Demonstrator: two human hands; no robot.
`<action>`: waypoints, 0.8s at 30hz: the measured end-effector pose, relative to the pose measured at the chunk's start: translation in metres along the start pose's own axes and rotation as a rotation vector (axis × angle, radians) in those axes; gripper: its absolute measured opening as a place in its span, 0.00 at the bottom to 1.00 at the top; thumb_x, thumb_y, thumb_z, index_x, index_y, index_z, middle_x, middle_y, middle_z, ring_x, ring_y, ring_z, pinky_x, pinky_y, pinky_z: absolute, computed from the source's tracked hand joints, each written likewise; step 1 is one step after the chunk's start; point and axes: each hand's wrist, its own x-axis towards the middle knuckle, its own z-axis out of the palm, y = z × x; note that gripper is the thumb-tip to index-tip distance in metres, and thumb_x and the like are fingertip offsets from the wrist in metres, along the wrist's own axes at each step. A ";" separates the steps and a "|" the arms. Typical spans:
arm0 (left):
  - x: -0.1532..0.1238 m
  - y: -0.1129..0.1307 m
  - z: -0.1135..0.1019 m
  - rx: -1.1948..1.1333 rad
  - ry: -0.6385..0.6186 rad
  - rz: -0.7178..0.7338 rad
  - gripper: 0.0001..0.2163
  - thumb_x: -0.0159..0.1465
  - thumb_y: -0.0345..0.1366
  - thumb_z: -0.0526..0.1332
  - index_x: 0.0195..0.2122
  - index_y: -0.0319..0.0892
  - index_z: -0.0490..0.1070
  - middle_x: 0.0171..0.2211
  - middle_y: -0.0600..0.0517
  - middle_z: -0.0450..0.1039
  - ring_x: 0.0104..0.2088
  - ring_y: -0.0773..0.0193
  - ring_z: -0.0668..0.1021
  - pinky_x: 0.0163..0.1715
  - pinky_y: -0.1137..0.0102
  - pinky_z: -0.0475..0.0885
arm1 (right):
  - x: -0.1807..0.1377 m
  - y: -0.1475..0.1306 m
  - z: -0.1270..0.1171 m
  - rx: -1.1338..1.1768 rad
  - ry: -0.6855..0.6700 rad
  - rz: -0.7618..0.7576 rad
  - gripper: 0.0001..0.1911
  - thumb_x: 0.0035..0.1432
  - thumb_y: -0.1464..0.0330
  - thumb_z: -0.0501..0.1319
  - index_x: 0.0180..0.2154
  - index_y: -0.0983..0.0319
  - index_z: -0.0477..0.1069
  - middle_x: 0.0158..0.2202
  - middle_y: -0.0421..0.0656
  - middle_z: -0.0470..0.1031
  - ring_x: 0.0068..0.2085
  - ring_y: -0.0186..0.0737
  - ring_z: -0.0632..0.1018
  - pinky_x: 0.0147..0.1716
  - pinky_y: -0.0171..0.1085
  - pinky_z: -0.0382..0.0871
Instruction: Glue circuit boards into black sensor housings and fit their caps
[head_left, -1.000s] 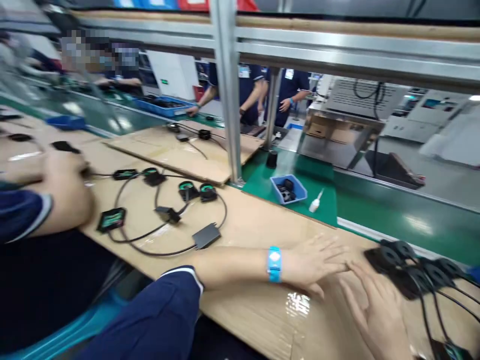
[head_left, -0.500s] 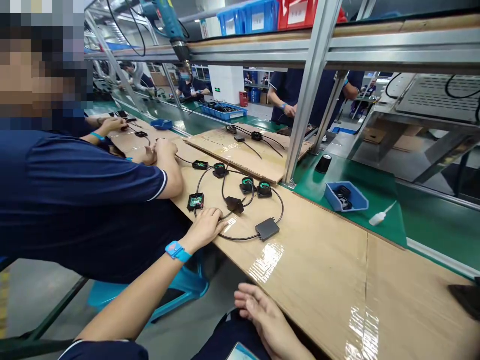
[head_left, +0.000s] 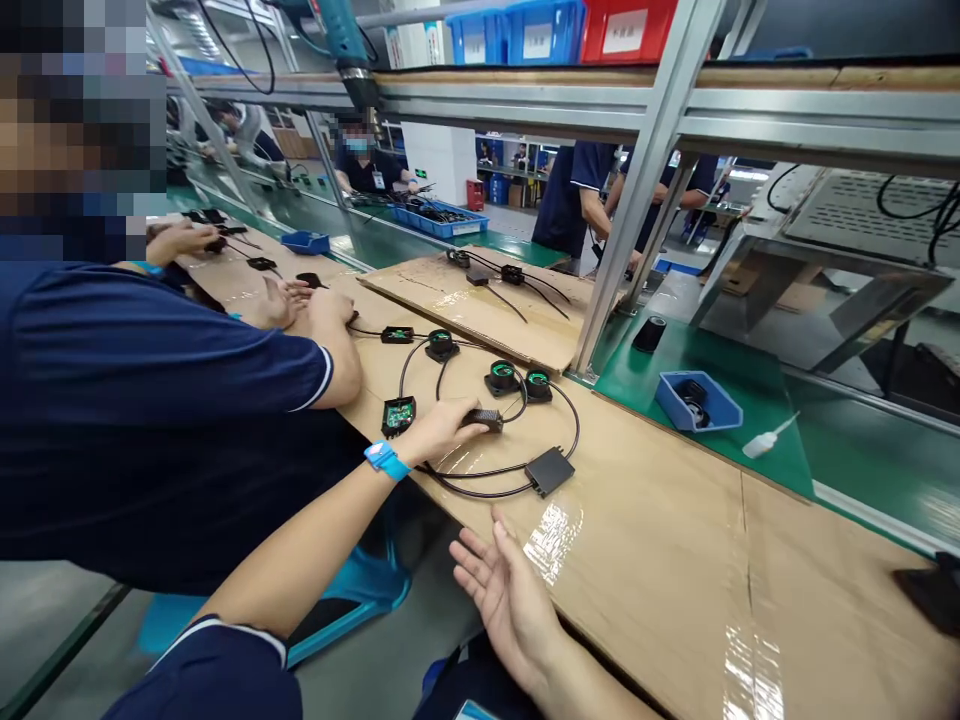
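Observation:
My left hand (head_left: pixel 442 432), with a blue wristband, reaches over the cardboard-covered bench and grips a small black ribbed housing (head_left: pixel 486 420) by its near end. Black cables loop around it. Palm up, my right hand (head_left: pixel 506 600) is held open at the bench's front edge, with nothing in it. Right of my left hand lies a flat dark rectangular box (head_left: pixel 550 471) wired to a cable. Two round black housings with green inside, one of them this housing (head_left: pixel 501 376), sit just behind. Close to my left wrist is an open black case (head_left: pixel 398 414) showing a green circuit board.
A co-worker's sleeve and arm (head_left: pixel 334 350) border my left side. Another cardboard sheet (head_left: pixel 420 290) holds cabled parts. On the green mat stand a blue bin (head_left: pixel 699 402), a white dropper bottle (head_left: pixel 761 444) and a black cylinder (head_left: pixel 649 334). A metal post (head_left: pixel 637 190) rises behind the bench.
My left hand has moved forward and right from the cables and taken hold of the black ribbed housing. My right hand has risen slightly, its palm turned further up.

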 end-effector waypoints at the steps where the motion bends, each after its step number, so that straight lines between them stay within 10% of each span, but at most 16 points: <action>1: 0.002 0.007 -0.003 -0.034 -0.010 -0.016 0.16 0.66 0.49 0.60 0.37 0.40 0.66 0.32 0.48 0.70 0.37 0.57 0.75 0.45 0.61 0.70 | 0.001 -0.001 0.004 0.020 0.028 -0.015 0.63 0.42 0.46 0.75 0.69 0.59 0.47 0.58 0.53 0.73 0.56 0.46 0.78 0.57 0.41 0.69; 8: -0.001 0.053 -0.007 -0.458 -0.350 -0.111 0.25 0.64 0.62 0.58 0.42 0.41 0.62 0.29 0.53 0.69 0.23 0.63 0.76 0.23 0.69 0.70 | 0.034 -0.019 0.022 0.024 0.143 -0.119 0.31 0.47 0.55 0.75 0.47 0.62 0.66 0.37 0.42 0.77 0.29 0.31 0.75 0.35 0.34 0.71; 14: -0.017 0.064 0.012 -0.640 -0.450 -0.039 0.25 0.72 0.53 0.47 0.55 0.39 0.69 0.45 0.43 0.77 0.46 0.57 0.81 0.46 0.63 0.77 | 0.035 -0.031 0.028 0.011 0.092 -0.324 0.28 0.45 0.58 0.74 0.45 0.57 0.65 0.47 0.37 0.75 0.45 0.31 0.75 0.44 0.30 0.69; 19: 0.035 0.023 0.002 -0.412 -0.187 -0.020 0.27 0.61 0.46 0.66 0.59 0.37 0.70 0.59 0.39 0.70 0.60 0.46 0.71 0.65 0.49 0.62 | 0.015 -0.039 0.014 -0.098 0.120 -0.372 0.32 0.47 0.51 0.71 0.39 0.57 0.52 0.25 0.29 0.63 0.22 0.27 0.65 0.24 0.29 0.63; 22: 0.085 -0.010 0.006 -0.316 -0.036 -0.011 0.44 0.56 0.40 0.71 0.71 0.38 0.53 0.72 0.36 0.47 0.71 0.42 0.54 0.70 0.46 0.48 | 0.001 -0.052 0.001 -0.220 0.102 -0.395 0.33 0.51 0.46 0.69 0.41 0.56 0.52 0.25 0.28 0.62 0.18 0.23 0.53 0.17 0.27 0.48; 24: 0.108 -0.026 0.012 -0.284 -0.050 -0.007 0.44 0.55 0.40 0.72 0.70 0.37 0.53 0.71 0.35 0.50 0.70 0.42 0.57 0.69 0.45 0.51 | -0.009 -0.064 -0.007 -0.299 0.073 -0.421 0.34 0.52 0.43 0.68 0.44 0.57 0.55 0.27 0.29 0.63 0.18 0.21 0.52 0.16 0.27 0.44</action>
